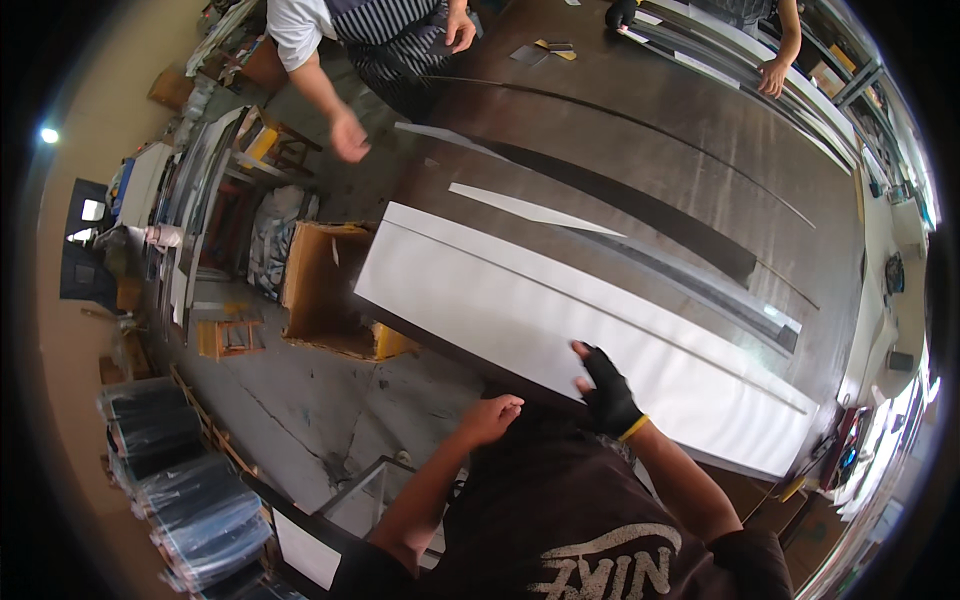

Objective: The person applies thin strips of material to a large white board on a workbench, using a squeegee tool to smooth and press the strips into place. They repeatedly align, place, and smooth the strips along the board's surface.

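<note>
A long white panel (540,300), with a thin dark line along its length, lies across the near edge of a dark worktable. Over its near edge is my right hand (609,390), in a black fingerless glove with a yellow cuff; its fingers are apart and it holds nothing. Whether it touches the panel I cannot tell. My bare left hand (493,418) hangs in front of my body, short of the panel, its fingers curled together with nothing visible in them. Past the panel lie a narrow white strip (525,208), a clear-looking long strip (697,285) and a wide black strip (630,187).
A person in a striped apron (390,37) stands at the table's left end; another person's hand (772,76) rests by long strips at the far side. An open cardboard box (322,292) stands left of the panel. Plastic-wrapped rolls (202,502) are at lower left.
</note>
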### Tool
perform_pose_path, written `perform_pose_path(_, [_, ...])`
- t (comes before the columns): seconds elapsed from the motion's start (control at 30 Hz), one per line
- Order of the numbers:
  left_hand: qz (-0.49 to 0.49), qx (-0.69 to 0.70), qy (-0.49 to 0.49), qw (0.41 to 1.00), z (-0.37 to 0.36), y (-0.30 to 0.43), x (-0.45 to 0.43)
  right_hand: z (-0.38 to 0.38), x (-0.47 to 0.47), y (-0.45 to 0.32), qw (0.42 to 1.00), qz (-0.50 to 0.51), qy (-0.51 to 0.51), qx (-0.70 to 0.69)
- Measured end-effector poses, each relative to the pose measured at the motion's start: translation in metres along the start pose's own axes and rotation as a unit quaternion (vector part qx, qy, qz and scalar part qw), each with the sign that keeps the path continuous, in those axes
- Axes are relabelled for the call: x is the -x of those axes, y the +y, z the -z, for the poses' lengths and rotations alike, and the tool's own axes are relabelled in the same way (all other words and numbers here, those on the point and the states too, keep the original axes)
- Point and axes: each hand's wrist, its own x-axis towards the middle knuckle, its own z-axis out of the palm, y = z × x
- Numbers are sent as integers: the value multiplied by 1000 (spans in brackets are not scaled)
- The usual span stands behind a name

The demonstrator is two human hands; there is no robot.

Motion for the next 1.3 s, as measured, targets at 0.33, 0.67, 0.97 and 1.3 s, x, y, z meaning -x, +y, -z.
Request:
perform_pose_path(0.33, [91, 35, 127, 987, 116, -145, 116, -319, -237, -48, 990, 113, 40, 69])
perform_pose_path(0.67, [117, -60, -35, 991, 155, -157, 129, -399, -174, -74, 898, -7, -412, -155])
perform_pose_path(0.97, [-156, 5, -19, 988, 122, -183, 40, -56, -15, 13, 930, -199, 131, 279])
perform_pose_path(1.3, [-166, -48, 14, 985, 28, -148, 5, 225, 247, 101, 726, -358, 336, 482])
